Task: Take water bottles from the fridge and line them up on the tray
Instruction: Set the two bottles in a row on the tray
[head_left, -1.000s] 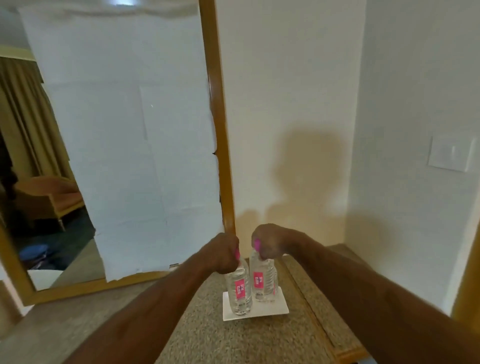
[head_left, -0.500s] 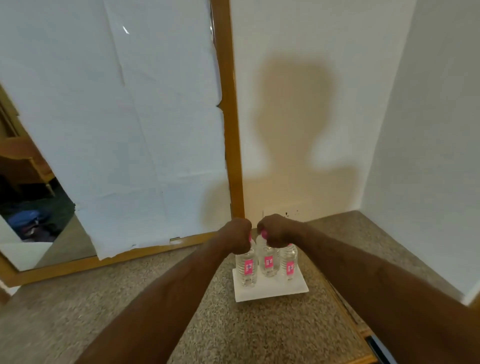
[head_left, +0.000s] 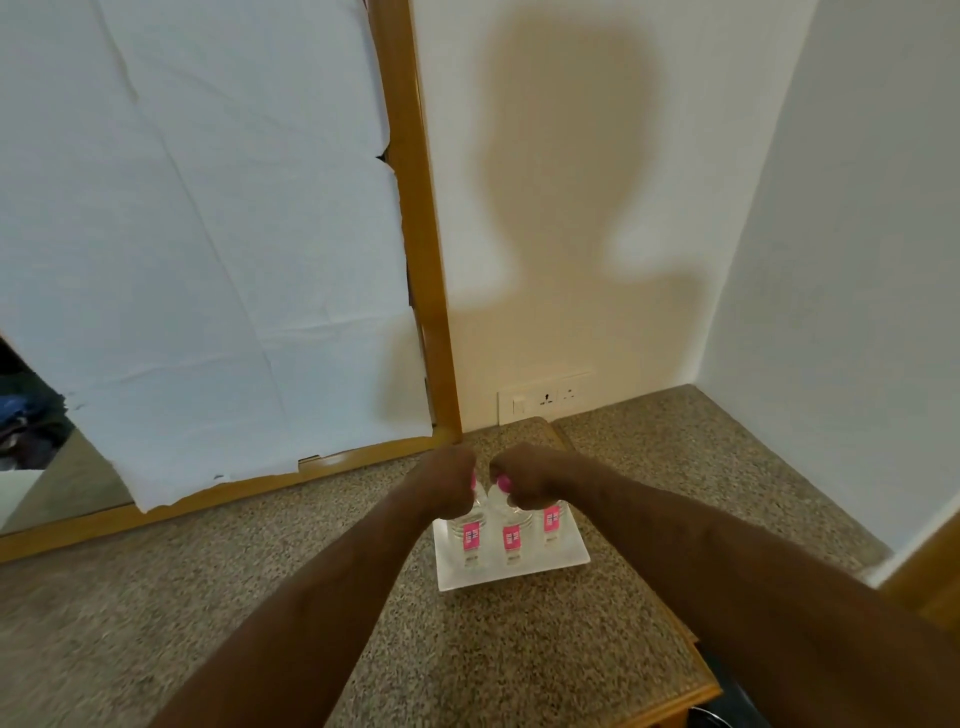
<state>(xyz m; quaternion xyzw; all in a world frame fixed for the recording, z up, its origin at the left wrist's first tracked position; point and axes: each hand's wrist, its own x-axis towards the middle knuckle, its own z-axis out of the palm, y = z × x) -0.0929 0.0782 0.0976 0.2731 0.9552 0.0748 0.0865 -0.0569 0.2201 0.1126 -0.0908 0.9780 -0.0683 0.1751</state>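
A white tray (head_left: 563, 560) lies on the speckled stone counter (head_left: 260, 597). Three clear water bottles with pink labels and pink caps stand in a row on it. My left hand (head_left: 448, 487) is closed over the top of the left bottle (head_left: 469, 540). My right hand (head_left: 522, 480) is closed over the top of the middle bottle (head_left: 511, 540). The right bottle (head_left: 552, 525) stands free behind my right wrist, its top hidden.
A wood-framed mirror (head_left: 415, 234) covered with white paper leans at the back left. A wall socket plate (head_left: 545, 397) sits low on the back wall. A white side wall (head_left: 857, 260) closes the right. The counter's wooden front edge (head_left: 675, 701) runs at lower right.
The view has tilted down and drawn closer to the counter. A third bottle came into sight on the tray. Both hands stay closed on the bottle tops.
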